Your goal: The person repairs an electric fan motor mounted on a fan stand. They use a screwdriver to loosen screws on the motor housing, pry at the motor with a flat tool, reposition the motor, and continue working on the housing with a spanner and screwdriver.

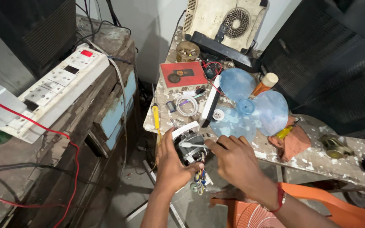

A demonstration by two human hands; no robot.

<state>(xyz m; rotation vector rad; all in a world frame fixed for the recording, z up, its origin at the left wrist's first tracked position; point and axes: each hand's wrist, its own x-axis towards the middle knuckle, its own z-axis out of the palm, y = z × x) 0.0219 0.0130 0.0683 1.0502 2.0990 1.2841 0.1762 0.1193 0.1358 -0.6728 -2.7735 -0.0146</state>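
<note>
At the bench's front edge, your left hand (pixel 172 162) cups the small fan motor (pixel 189 147), fingers wrapped under it. Your right hand (pixel 237 162) pinches its shaft (pixel 193 145), beside the blue fan blade (pixel 250 107).

Open air lies below the bench edge, between the wooden cabinet (pixel 106 122) on the left and the orange chair (pixel 317 207) on the right. On the bench (pixel 309 160), the blue fan blade (pixel 250 107), orange cloth (pixel 294 141), white cable coil (pixel 187 105) and red box (pixel 183 75) crowd the surface. A bare strip of bench shows right of the cloth.
</note>
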